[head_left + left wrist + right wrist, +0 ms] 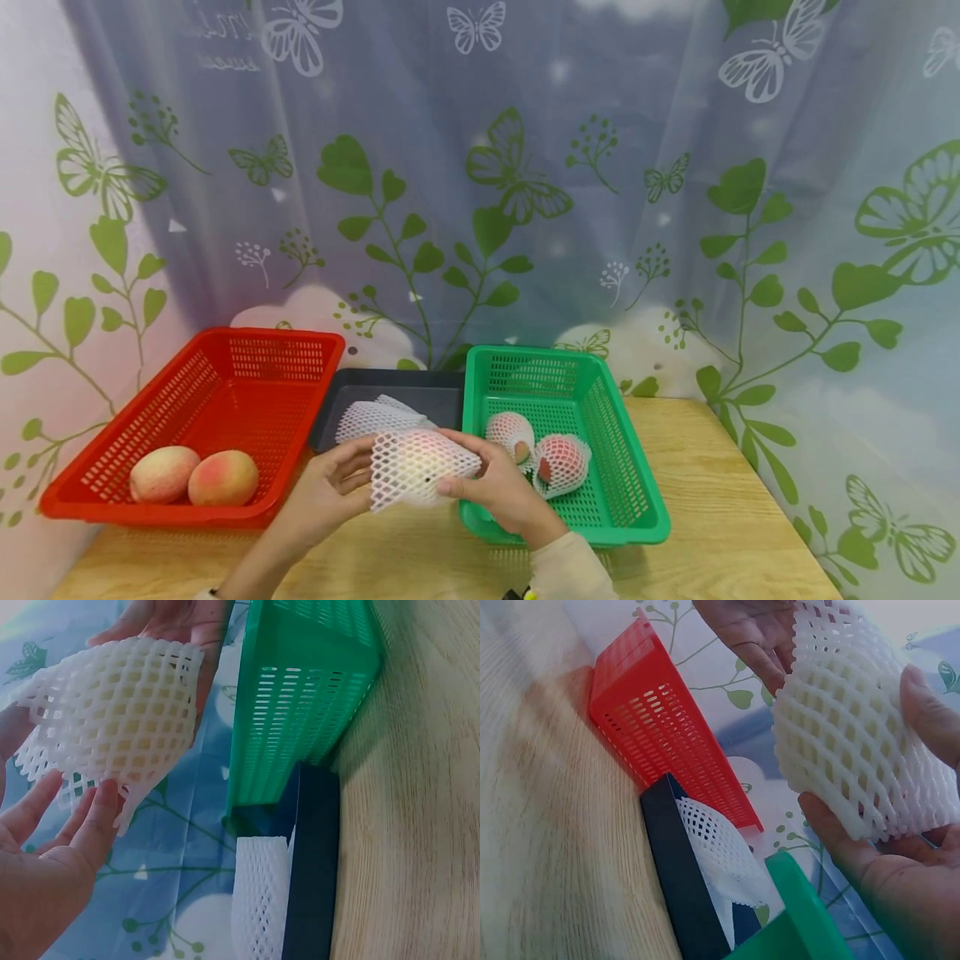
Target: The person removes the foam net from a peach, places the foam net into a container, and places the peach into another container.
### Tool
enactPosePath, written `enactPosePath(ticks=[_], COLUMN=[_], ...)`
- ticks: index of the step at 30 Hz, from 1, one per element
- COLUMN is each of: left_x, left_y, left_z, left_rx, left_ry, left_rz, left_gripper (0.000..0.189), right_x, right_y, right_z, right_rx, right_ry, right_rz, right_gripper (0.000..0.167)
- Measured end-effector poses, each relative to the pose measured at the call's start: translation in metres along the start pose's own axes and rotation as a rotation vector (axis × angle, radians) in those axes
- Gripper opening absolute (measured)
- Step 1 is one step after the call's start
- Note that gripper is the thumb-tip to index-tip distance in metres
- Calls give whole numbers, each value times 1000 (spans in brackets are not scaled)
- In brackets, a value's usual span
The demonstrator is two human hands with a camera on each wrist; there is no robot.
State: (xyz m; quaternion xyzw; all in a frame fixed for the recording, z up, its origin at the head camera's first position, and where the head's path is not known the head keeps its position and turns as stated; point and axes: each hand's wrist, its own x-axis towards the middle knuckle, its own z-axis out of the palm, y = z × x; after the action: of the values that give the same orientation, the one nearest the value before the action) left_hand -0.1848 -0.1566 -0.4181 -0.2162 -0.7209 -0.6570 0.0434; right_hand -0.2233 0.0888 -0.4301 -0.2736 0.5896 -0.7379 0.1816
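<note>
Over the table's front, both hands hold a pale yellow-pink peach (420, 457) inside a white foam net (382, 483). The left hand (318, 496) grips the net's loose left edge, with fingertips at the mesh in the left wrist view. From the other side, the right hand (506, 492) holds the wrapped peach, thumb in front and fingers around the back. Behind them, more white foam nets (371, 417) lie in a dark grey tray (345, 383). Two peaches in foam nets (564, 464) sit in the green basket (637, 467), close to the right hand.
At the left stands a red basket (300, 358) holding two bare peaches (223, 478) near its front. The tray sits between the two baskets on a wooden table (720, 500). A patterned curtain (420, 167) hangs behind everything.
</note>
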Motion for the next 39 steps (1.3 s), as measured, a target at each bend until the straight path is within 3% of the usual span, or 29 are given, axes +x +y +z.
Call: enactPosePath(ticks=[10,17,29,39], left_x=[0,-1,-4,-6], left_y=[-2,-5,-14,-18], left_z=[-4,-7,-11,-10], left_rx=[46,94,134,231], left_ry=[-41,-92,-150,-71], left_rz=[-24,-1,132,283], left_gripper=[67,70,77,74], right_x=[2,2,5,9], right_y=[7,9,11,12], right_z=[0,2,7,9], right_rx=[52,84,147,115], right_ry=[17,19,-12,68], right_rz=[-20,-26,-48,-32], right_gripper=[72,72,46,29])
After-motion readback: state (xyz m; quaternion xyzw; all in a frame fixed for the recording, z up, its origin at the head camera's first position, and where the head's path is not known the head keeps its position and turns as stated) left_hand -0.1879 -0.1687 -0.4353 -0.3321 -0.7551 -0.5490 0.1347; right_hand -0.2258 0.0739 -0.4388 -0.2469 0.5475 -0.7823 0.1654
